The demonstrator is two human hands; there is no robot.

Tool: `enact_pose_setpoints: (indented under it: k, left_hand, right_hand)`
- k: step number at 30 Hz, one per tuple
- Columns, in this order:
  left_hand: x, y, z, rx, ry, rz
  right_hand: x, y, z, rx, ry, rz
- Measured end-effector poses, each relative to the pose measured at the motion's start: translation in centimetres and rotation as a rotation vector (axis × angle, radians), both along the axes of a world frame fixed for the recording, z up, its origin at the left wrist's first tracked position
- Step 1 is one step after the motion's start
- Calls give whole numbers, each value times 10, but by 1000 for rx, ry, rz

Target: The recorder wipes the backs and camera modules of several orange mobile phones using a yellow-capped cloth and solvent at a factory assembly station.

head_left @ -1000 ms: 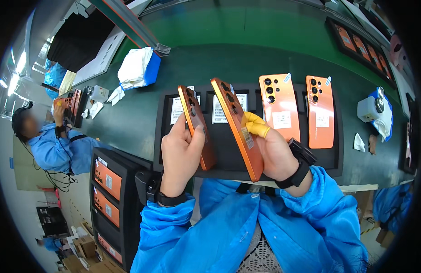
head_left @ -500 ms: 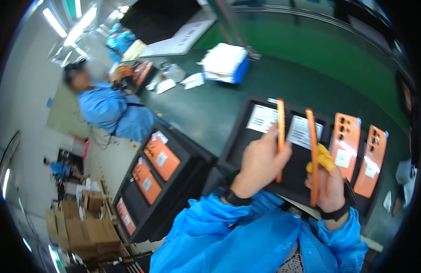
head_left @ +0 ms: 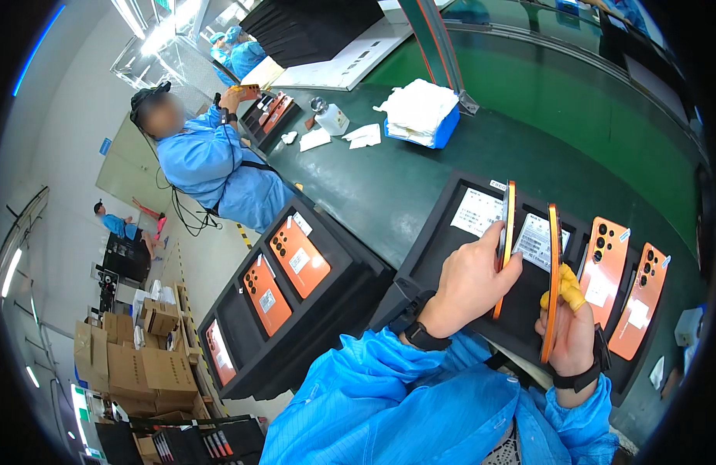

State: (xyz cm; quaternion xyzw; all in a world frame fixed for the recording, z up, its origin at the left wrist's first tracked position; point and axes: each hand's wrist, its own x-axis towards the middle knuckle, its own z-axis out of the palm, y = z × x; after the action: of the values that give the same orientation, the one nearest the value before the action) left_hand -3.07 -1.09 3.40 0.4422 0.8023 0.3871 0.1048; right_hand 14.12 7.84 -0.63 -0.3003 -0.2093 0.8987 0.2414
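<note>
My left hand is closed round a smartphone with an orange edge, held upright and seen nearly edge-on. My right hand, with yellow finger cots on some fingers, grips a second orange smartphone, also edge-on. The two phones are apart, side by side above a black foam tray. Printed white labels show in the tray's far part. To the right of my right hand, two orange phones rest back up, each with a white sticker.
Left of me, stacked black trays carry three orange phones. Across the green table are a dispenser bottle, white wipes and a blue bin of white cloths. A co-worker handles a phone. Cardboard boxes stand on the floor.
The whole view has shifted, so the table and trays appear further right and the picture is sharper. Both hands keep hold of their phones, with little other movement.
</note>
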Motion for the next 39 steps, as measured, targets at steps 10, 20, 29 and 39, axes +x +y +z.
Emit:
enact_pose_setpoints:
  k: [10, 20, 29, 39]
  left_hand:
    - [-9, -9, -4, 42, -109, -7]
    - [-18, -38, -8, 286, -513, -110]
    - [-10, -39, -17, 517, -284, -109]
    - [-14, -33, -17, 561, -106, -185]
  right_hand:
    - [6, 1, -9, 5, 19, -29]
    - [0, -6, 16, 376, 27, -120]
    - [23, -18, -6, 825, 39, -263]
    - [25, -20, -6, 944, -6, -313]
